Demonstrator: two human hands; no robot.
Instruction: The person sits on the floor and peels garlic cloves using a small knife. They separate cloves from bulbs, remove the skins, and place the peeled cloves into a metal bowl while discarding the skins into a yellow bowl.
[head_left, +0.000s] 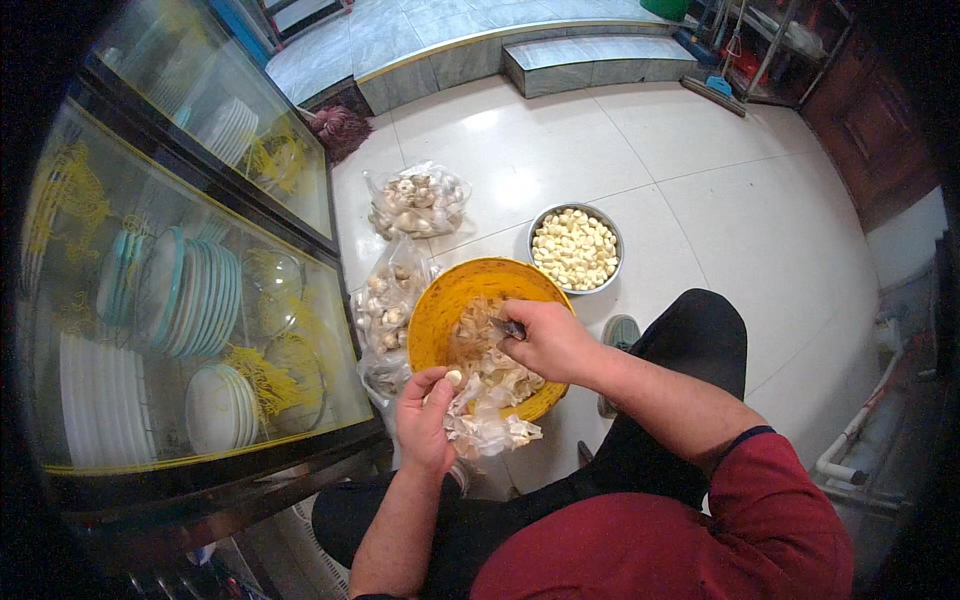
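Between the thumb and fingers of my left hand (429, 420) is a pale garlic clove (453, 377), at the near left rim of a yellow plastic tub (431, 322). Papery garlic skins (491, 435) lie beside that hand, over the tub's near edge. My right hand (547, 339) is closed around a small dark knife (508, 327) above the tub, where more loose skins (506, 379) are heaped. Beyond the tub, to the right, a round metal bowl (531, 253) holds many peeled garlic cloves (575, 247).
Clear plastic bags of garlic bulbs (418, 199) (388, 307) stand on the tiled floor left of the tub. A glass-doored cabinet (187, 300) with stacked plates runs along the left. A tiled step (600, 64) and a floor squeegee (714, 96) are farther off.
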